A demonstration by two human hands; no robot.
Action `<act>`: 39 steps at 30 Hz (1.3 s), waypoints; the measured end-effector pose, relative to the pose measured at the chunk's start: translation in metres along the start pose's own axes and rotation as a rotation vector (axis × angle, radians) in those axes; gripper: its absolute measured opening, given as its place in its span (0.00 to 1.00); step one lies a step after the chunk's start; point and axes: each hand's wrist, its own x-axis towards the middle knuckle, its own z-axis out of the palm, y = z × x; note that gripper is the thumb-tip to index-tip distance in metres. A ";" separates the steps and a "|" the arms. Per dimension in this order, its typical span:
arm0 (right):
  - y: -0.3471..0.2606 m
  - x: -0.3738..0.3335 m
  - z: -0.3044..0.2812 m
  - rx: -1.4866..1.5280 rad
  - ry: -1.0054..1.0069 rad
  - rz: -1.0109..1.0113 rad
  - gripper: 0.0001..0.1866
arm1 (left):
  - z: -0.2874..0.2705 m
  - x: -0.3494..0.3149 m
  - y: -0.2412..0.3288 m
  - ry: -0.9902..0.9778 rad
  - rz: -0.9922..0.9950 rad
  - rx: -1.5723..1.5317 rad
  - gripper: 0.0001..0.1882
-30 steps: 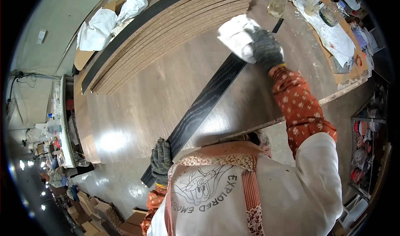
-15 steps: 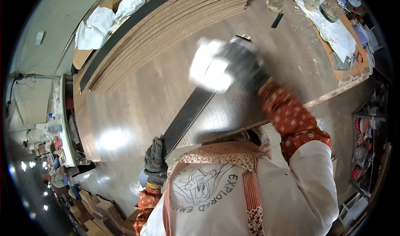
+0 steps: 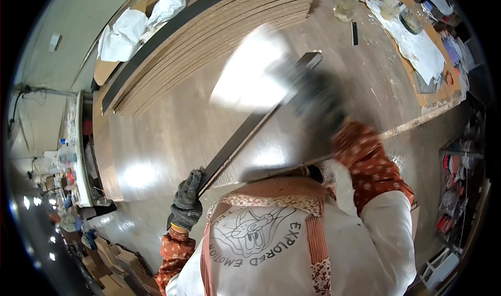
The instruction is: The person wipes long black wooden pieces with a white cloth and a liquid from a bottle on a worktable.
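Note:
A long, narrow dark board slants across the table, its near end out past the front edge. At that near end my left hand, in a grey knitted glove, is closed around the board. My right hand, in a dark glove, is over the board's far part and smeared by motion. With it goes a white cloth, or possibly paper, which is also blurred and hides part of the board. The exact shape of the right fingers cannot be made out.
Several long boards lie stacked at the back left, with crumpled white cloths beside them. Glass jars and a white sheet are at the far right. A small black strip lies near the jars.
The board has turned in my left hand and shows more of its narrow side. My left hand has shifted slightly left. The white cloth has moved left, while my right hand is slightly nearer me.

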 end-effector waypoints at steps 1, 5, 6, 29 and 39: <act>-0.028 -0.010 0.022 -0.017 -0.085 -0.084 0.24 | 0.001 0.000 -0.010 -0.018 0.008 0.045 0.38; -0.102 -0.046 0.089 -0.038 -0.341 -0.467 0.24 | -0.020 0.005 -0.022 -0.151 -0.260 -0.158 0.26; -0.100 -0.047 0.090 -0.062 -0.313 -0.517 0.24 | -0.028 0.013 -0.030 -0.276 -0.394 -0.246 0.24; 0.140 0.013 -0.062 -0.488 -0.104 0.559 0.25 | 0.028 0.064 -0.010 0.504 0.014 0.159 0.35; -0.069 -0.027 0.090 -0.160 -0.307 -0.244 0.24 | 0.039 0.080 -0.021 0.470 -0.005 0.096 0.38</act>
